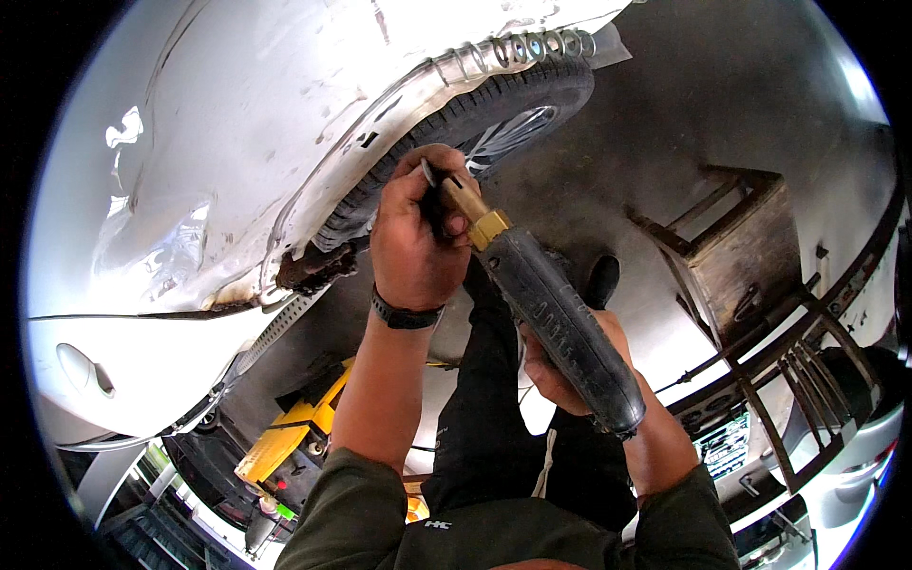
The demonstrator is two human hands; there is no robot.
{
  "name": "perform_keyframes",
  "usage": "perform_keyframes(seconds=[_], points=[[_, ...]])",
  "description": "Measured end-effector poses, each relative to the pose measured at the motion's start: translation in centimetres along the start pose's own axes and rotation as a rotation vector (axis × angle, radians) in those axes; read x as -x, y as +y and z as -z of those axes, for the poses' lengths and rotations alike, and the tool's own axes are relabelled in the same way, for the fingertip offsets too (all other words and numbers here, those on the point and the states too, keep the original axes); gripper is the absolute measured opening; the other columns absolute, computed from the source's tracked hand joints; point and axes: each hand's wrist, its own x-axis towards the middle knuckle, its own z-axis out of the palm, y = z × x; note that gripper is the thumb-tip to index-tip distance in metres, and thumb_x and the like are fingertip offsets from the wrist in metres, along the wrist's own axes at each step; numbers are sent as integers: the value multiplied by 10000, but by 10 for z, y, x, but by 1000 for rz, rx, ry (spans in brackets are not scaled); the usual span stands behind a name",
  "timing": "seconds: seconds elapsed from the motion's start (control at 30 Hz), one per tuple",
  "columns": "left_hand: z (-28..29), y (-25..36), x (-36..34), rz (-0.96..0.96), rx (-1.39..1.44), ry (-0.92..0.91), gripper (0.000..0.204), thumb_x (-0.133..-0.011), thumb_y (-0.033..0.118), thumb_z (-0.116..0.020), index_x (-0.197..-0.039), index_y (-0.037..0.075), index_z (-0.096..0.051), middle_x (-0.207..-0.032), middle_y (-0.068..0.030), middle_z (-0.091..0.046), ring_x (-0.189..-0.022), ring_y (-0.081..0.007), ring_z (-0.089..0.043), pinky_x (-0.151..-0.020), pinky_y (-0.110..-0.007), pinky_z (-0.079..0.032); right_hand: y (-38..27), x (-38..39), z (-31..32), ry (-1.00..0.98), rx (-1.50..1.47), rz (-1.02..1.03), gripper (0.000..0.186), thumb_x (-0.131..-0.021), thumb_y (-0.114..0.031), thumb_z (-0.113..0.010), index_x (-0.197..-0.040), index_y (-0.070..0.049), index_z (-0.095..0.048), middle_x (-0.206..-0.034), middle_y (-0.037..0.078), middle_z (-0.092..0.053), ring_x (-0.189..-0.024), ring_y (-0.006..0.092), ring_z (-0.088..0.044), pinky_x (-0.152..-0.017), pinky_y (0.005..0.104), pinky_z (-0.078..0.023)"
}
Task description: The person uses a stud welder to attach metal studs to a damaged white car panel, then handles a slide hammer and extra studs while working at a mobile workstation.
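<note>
My left hand [418, 223], a watch on its wrist, is closed near the front of a spot-welding gun [565, 328]. Its fingers pinch a small round metal washer [428, 173] at the gun's brass-coloured tip. My right hand [554, 375] wraps round the gun from below, mostly hidden by its long black body. Just beyond my left hand is a car's tyre [451, 119] under a bare, dented white wheel arch [361, 142]. Along the arch's upper edge stands a row of metal rings [537, 46].
Rusted, torn metal [318, 269] shows at the lower arch corner, beside a white door [133, 366]. A yellow tool frame [294, 437] stands lower left. On the right are a worn wooden stool [736, 256] and a dark metal rack [807, 380]. My shoe [603, 280] is on the floor.
</note>
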Motion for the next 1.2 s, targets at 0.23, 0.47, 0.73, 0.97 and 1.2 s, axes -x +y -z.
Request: perform_keyframes(seconds=[0.23, 0.47, 0.73, 0.97, 1.2], points=[[0, -13, -7, 101, 485, -103, 258, -1046, 260, -428, -1088, 65, -591, -866, -27, -513, -727, -156, -490, -667, -326, -470, 8, 3, 0, 23, -82, -142, 291, -786, -106, -802, -1019, -43, -640, -823, 71, -655, -685, 195, -668, -639, 316, -526], [7, -17, -12, 166, 866, -246, 267, -1036, 258, -445, -1063, 47, -606, -845, -27, -487, -716, -155, -469, -651, -318, -454, 1, -4, 2, 12, -57, -104, 298, -772, -96, -806, -1014, -42, -639, -816, 69, -649, -683, 207, -672, -638, 322, -528], [1, -14, -10, 200, 769, -151, 405, -1042, 305, -425, -1207, -12, -617, -896, -49, -527, -792, -179, -536, -683, -337, -502, -1, -15, 5, 4, -45, -124, 332, -770, -131, -803, -1039, -36, -634, -816, 85, -658, -707, 222, -681, -655, 337, -539], [1, -3, -26, 16, 207, -4, 443, -1057, 361, -429, -1223, -3, -618, -933, -43, -549, -805, -175, -552, -713, -319, -529, -1, -32, 0, 14, 23, -71, 398, -758, -158, -806, -1093, -36, -629, -818, 95, -670, -710, 231, -700, -660, 337, -548], [-3, 17, -37, 368, 856, 139, 363, -1043, 351, -532, -1202, 42, -637, -951, -60, -657, -843, -170, -655, -775, -325, -579, 0, -51, -3, 89, 26, 114, 411, -757, -120, -800, -1120, -38, -626, -854, 78, -700, -745, 207, -716, -685, 318, -556]])
